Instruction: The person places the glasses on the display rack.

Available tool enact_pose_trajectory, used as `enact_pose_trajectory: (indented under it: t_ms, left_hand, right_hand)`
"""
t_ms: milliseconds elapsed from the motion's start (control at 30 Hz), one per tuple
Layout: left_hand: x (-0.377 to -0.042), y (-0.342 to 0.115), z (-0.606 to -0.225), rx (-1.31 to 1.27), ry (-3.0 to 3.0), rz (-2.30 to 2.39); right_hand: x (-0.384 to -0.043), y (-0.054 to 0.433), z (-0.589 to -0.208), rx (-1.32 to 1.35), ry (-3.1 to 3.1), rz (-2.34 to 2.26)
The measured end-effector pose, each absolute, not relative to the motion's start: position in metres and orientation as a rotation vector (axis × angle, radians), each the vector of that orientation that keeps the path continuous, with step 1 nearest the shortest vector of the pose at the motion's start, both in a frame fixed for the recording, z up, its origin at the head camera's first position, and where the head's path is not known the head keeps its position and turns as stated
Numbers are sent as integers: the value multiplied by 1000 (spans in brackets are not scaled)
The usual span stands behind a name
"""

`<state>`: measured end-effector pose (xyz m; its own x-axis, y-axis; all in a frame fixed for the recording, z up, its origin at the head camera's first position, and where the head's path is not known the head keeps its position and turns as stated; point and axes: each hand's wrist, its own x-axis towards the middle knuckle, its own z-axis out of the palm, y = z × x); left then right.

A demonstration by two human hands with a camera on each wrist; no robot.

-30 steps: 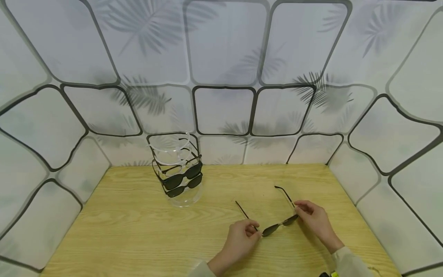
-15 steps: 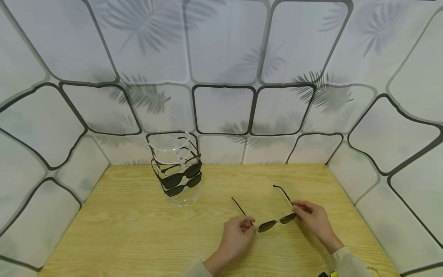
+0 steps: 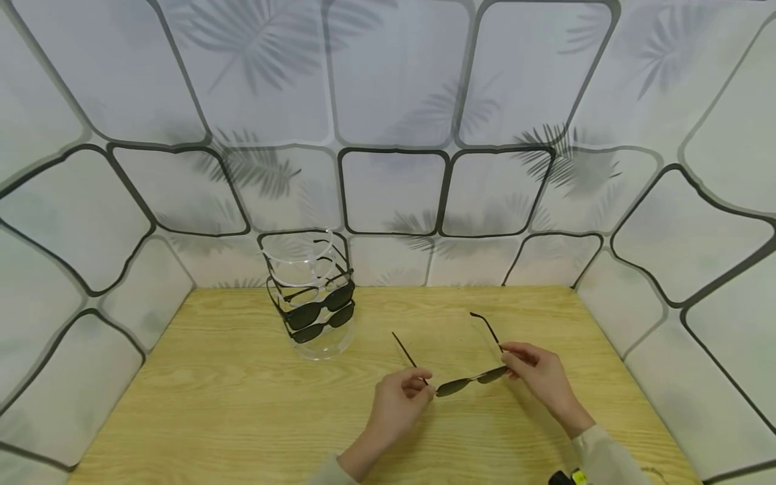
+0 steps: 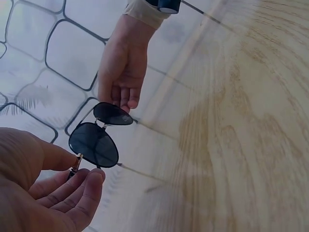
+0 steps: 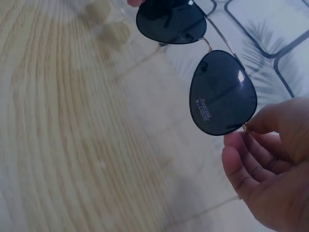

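Note:
Dark aviator sunglasses (image 3: 453, 387) are held above the table, temples unfolded and pointing away toward the back wall. My left hand (image 3: 395, 405) pinches them at the left hinge, thumb against curled fingers. At the opposite hinge my right hand (image 3: 539, 378) pinches the frame the same way. In the right wrist view, one lens (image 5: 223, 94) bears small white print, and a thin gold double bridge joins the lenses. The left wrist view shows both lenses (image 4: 94, 145) between the two hands.
A clear display stand (image 3: 324, 351) at the back left carries several glasses, with black sunglasses (image 3: 321, 308) on its lower tiers. Patterned walls (image 3: 394, 192) enclose the wooden table (image 3: 242, 411) at back and sides. A black and yellow item (image 3: 566, 477) lies by the right sleeve.
Both hands have carried the sunglasses leftward and slightly farther from me, toward the stand. The grip at both hinges stays the same, and the stand has not moved.

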<state>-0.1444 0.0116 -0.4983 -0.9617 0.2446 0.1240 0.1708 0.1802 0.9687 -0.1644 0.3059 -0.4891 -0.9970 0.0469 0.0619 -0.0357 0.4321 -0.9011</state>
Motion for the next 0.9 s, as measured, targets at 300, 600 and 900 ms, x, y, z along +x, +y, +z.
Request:
enact_pose_trajectory:
  t_ms: [300,600,900]
  left_hand:
    - [-149,2,-486,445,2395,1983]
    - [-153,-7,-474,500,2436,2015]
    - [-161,-20,-466,601,2431,1986]
  right_hand:
    - [-169,299,-484,14,-2614,1618]
    - [-174,290,-474,26,-2591,1656]
    - [-179,282,-461,49,-2584,1642]
